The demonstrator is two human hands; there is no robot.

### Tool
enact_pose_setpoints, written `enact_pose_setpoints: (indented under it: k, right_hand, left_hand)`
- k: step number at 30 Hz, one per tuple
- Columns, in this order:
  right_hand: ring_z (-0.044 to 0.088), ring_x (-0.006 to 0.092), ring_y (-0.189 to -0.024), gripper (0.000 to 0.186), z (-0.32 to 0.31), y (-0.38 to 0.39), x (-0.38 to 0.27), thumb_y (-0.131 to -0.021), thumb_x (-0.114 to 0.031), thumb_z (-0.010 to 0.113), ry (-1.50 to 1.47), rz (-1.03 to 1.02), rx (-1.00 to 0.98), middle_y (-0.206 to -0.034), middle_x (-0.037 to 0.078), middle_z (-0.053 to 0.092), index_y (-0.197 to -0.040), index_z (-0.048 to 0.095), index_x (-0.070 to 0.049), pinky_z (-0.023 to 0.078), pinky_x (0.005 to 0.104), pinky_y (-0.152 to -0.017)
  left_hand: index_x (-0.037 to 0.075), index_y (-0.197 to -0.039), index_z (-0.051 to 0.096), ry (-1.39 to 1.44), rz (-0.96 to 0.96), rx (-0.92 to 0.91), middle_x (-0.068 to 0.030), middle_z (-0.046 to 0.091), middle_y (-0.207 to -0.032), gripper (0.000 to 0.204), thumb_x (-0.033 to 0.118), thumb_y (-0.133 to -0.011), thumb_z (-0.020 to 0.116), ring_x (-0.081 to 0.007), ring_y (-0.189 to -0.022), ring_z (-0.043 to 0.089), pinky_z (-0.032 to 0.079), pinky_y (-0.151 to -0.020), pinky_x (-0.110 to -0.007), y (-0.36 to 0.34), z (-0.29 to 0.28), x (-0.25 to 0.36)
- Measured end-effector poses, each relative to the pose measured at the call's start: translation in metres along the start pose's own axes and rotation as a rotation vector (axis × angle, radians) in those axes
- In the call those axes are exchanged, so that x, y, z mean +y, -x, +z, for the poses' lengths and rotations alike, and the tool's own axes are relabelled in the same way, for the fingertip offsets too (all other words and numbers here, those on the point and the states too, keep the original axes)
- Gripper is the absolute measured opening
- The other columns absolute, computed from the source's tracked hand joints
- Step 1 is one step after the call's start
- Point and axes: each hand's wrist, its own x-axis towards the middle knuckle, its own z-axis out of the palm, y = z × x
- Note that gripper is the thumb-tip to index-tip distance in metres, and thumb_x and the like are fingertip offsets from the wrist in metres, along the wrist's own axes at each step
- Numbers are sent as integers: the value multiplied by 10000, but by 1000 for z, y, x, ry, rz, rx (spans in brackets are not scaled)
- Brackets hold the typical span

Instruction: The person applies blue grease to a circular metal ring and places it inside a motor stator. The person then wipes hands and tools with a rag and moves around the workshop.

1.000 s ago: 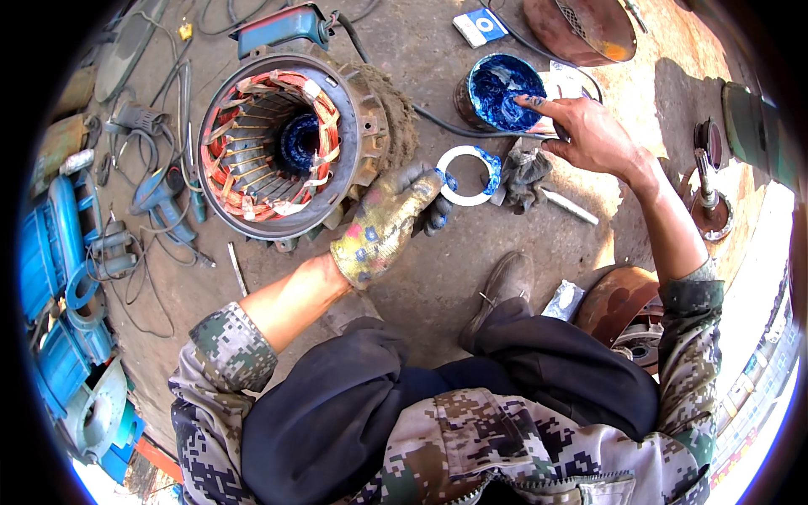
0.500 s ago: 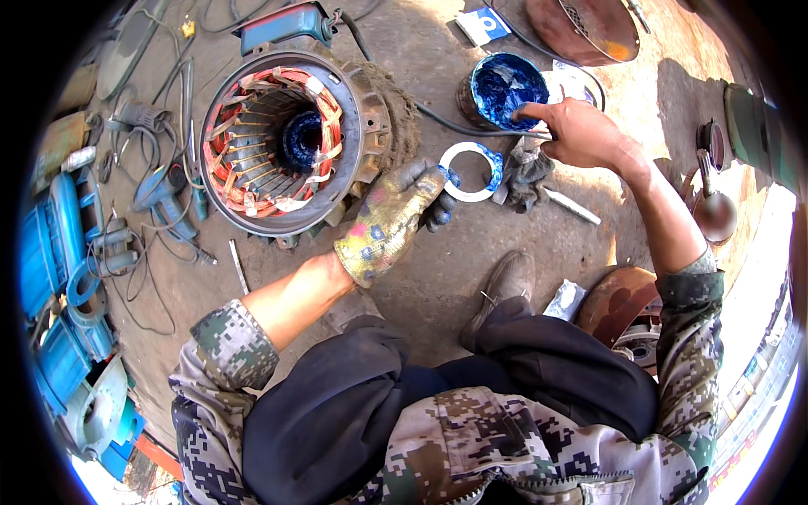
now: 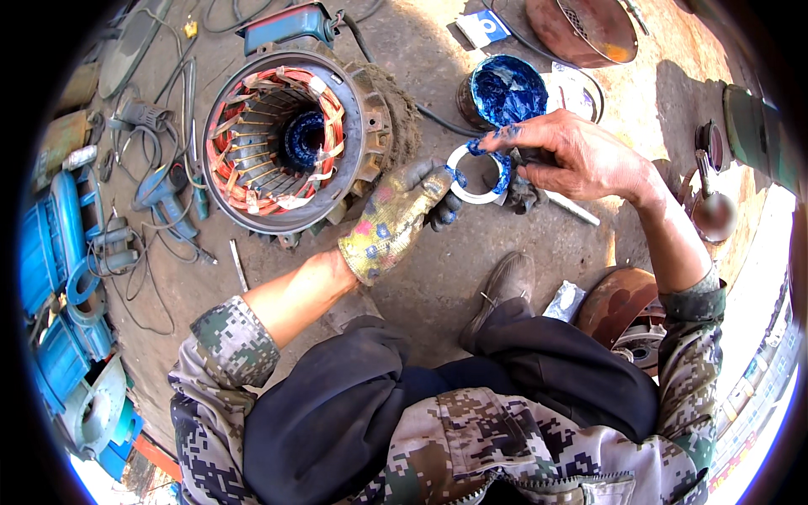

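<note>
My left hand (image 3: 394, 220), in a paint-spotted work glove, grips a white ring (image 3: 478, 199) by its left edge. Blue grease coats parts of the ring's rim on both sides. My bare right hand (image 3: 589, 158) reaches over from the right, its outstretched index finger smeared with the same grease and touching the ring's upper edge. The thumb stands apart below. Beyond the ring is a round tub (image 3: 465, 103) of blue grease. To the left lies an open motor housing (image 3: 370, 126) with red windings (image 3: 220, 143) around its bore; blue grease shows deep inside.
A dark rag (image 3: 528, 195) and a pale rod (image 3: 574, 209) lie under my right hand. Cables and a blue heat-gun-shaped tool (image 3: 156, 192) cover the left floor. A rusty round cover (image 3: 581, 34) sits far right, another rusty part (image 3: 619, 307) beside my right knee.
My right hand has moved from the grease tub down and left to the ring, carrying blue grease on its fingertip. The ring is tilted slightly; my left hand keeps hold of it.
</note>
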Motion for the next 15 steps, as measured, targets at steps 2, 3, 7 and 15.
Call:
enact_pose_setpoints:
  k: [2, 3, 7, 15]
  right_hand:
    - [688, 397, -1147, 542, -4, 2, -3, -860, -12, 681, 13, 55, -28, -1267, 182, 727, -1396, 650, -78, 551, 468, -993]
    - [689, 396, -1144, 544, -4, 5, 3, -857, -13, 682, 26, 65, -24, -1258, 181, 729, -1396, 650, -78, 551, 469, -990]
    - [675, 400, -1168, 568, -7, 13, 0, -853, -16, 687, 53, 99, 8, -1282, 182, 716, -1415, 632, -79, 551, 470, -993]
    - [678, 391, -978, 641, -8, 7, -19, -846, -37, 702, 264, 134, -101, -1030, 143, 677, -1461, 607, -190, 550, 490, -836]
  left_hand:
    - [65, -1138, 639, -24, 16, -15, 3, 627, -901, 219, 252, -1127, 527, -88, -808, 580, 480, -734, -262, 1, -1, 2]
    - [64, -1137, 639, -37, 25, -18, 2, 626, -898, 220, 253, -1126, 527, -89, -808, 579, 479, -737, -263, 2, -2, 4]
    - [61, -1129, 636, -26, 15, -10, -1, 622, -895, 232, 264, -1127, 524, -92, -803, 571, 472, -743, -265, 5, -1, 6]
    - [75, -1124, 641, -17, 18, -32, 4, 620, -902, 239, 290, -1123, 537, -96, -808, 569, 464, -735, -269, 5, -2, 6]
